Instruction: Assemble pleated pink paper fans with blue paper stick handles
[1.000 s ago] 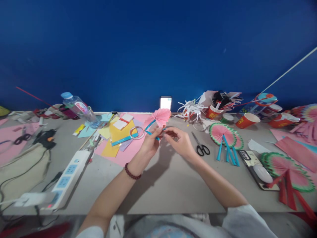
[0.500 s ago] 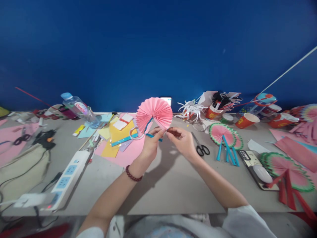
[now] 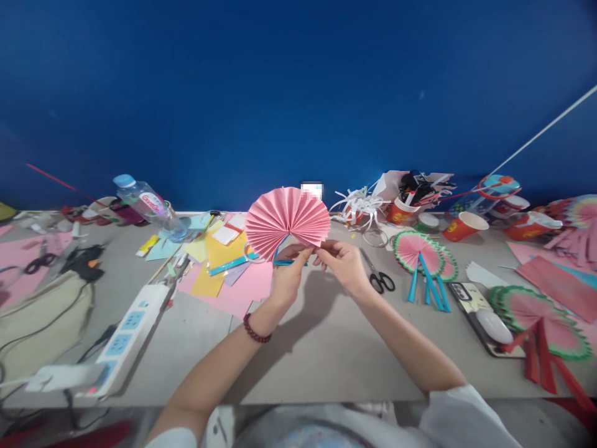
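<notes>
A pink pleated paper fan [image 3: 289, 214], spread in a wide arc, is held up over the middle of the table. Blue paper strips [image 3: 282, 250] hang from its centre. My left hand [image 3: 290, 269], with a beaded bracelet at the wrist, is closed on the fan's lower right part and the strips. The fingertips of my right hand [image 3: 342, 262] pinch the fan's right edge close beside the left thumb. Behind the left hand lie yellow and pink paper sheets [image 3: 245, 289] and a roll of tape [image 3: 249, 250]. Black-handled scissors [image 3: 381, 281] rest right of my right hand.
Finished fans with green edges [image 3: 420, 252] lie to the right, near a phone [image 3: 466, 305] with a white mouse [image 3: 494, 326] on it. Red paper cups [image 3: 465, 229] stand behind. At left are a power strip [image 3: 133, 333] and a leaning plastic bottle [image 3: 152, 208].
The pink fan has turned and spread wider, its left side now lower. My left hand has shifted slightly, and my right hand stays nearly in place.
</notes>
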A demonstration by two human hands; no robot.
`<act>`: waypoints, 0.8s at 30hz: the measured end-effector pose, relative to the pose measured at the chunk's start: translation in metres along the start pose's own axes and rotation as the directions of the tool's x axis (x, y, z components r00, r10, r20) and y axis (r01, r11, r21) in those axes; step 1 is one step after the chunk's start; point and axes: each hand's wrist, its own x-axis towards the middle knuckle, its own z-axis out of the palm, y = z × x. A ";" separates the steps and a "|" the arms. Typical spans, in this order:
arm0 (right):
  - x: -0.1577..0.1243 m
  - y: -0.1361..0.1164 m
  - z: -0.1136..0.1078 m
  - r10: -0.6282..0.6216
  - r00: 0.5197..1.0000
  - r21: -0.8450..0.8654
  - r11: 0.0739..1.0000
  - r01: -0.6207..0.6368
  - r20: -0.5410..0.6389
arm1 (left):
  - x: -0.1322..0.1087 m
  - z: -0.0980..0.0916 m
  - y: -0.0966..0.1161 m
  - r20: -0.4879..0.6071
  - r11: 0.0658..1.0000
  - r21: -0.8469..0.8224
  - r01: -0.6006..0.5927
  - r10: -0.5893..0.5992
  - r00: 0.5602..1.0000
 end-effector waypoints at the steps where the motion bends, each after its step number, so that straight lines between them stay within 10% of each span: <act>1: 0.000 0.000 0.000 0.011 1.000 0.001 1.000 -0.011 0.009 | 0.000 0.000 0.000 -0.009 1.000 0.010 -0.004 0.004 1.000; 24: 0.006 0.011 -0.002 -0.043 0.995 -0.062 0.997 0.048 0.086 | 0.004 -0.001 0.007 0.044 0.957 -0.188 0.222 -0.218 0.975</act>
